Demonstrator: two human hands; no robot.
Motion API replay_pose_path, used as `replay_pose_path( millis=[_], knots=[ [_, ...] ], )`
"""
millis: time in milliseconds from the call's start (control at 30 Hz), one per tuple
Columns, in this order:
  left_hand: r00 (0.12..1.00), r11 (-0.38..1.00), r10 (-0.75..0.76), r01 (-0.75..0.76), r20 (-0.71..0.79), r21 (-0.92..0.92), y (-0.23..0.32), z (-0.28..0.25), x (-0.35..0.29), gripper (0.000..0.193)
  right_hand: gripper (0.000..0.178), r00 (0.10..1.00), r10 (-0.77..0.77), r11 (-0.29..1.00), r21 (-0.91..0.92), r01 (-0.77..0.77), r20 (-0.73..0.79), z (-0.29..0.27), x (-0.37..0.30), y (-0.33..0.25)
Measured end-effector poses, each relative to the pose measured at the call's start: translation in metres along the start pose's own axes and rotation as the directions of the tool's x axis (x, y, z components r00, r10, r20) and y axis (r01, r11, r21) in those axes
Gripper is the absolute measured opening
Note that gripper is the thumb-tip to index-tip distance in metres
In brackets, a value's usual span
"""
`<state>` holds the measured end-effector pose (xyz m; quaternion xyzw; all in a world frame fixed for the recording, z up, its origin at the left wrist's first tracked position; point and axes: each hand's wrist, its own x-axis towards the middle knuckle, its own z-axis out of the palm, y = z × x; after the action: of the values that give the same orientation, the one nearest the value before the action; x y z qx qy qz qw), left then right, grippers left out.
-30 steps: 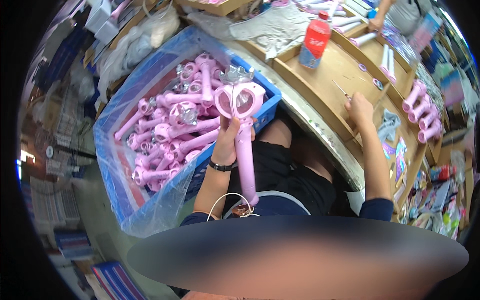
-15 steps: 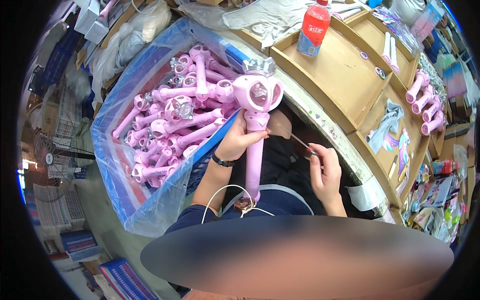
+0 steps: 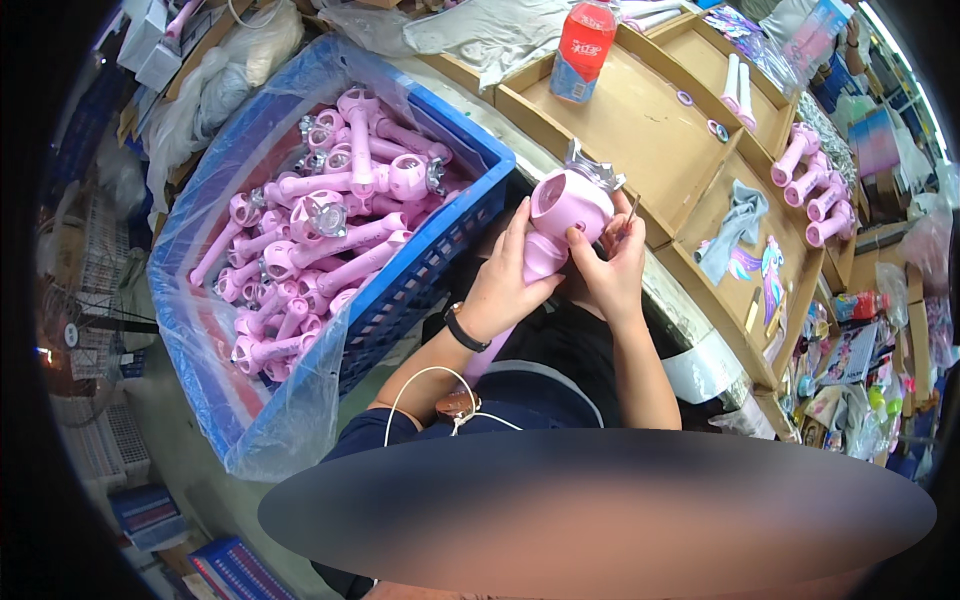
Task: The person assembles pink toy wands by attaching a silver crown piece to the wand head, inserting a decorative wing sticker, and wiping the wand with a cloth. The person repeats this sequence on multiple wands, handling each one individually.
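A pink toy wand (image 3: 572,208) with a round, hollow head and a silver crown leans to the upper right in front of me. My left hand (image 3: 508,282) is closed round it just below the head, and its handle runs down toward my body. My right hand (image 3: 614,262) is closed against the right side of the head, its thumb pressed on the pink shell. A thin metal tool (image 3: 634,207) sticks up from the right hand's fingers; its handle is hidden in the grip.
At the left, a blue plastic crate (image 3: 440,240) lined with clear film holds many pink wands (image 3: 330,215). A cardboard tray (image 3: 600,135) on the bench carries a red-labelled bottle (image 3: 583,50), a grey cloth (image 3: 735,230) and pink parts (image 3: 818,190).
The wand has gone from upright to tilted right, and its head has turned. My right hand has come up from beside the wand to its head. The whole view has shifted somewhat.
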<state>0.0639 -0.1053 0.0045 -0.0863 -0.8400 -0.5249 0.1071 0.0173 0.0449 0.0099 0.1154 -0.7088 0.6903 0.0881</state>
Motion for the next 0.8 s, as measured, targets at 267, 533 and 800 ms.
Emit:
replay_pose_path(
  millis=[267, 533, 800],
  knots=[
    [0.998, 1.0, 0.017, -0.018, 0.06, 0.018, -0.012, 0.002, 0.0, 0.097, 0.034, 0.999, 0.029, 1.0, 0.011, -0.03, 0.035, -0.01, -0.002, 0.014],
    [0.936, 0.609, -0.241, 0.352, 0.257, -0.71, -0.017, -0.028, 0.006, 0.095, 0.017, 0.992, 0.064, 0.857, -0.516, 0.0, 0.106, -0.041, -0.033, -0.03],
    [0.931, 0.529, -0.26, 0.36, 0.257, -0.768, -0.011, -0.025, 0.008, 0.094, 0.015, 0.934, -0.28, 0.638, -0.684, 0.353, 0.222, -0.039, -0.042, -0.043]
  ],
)
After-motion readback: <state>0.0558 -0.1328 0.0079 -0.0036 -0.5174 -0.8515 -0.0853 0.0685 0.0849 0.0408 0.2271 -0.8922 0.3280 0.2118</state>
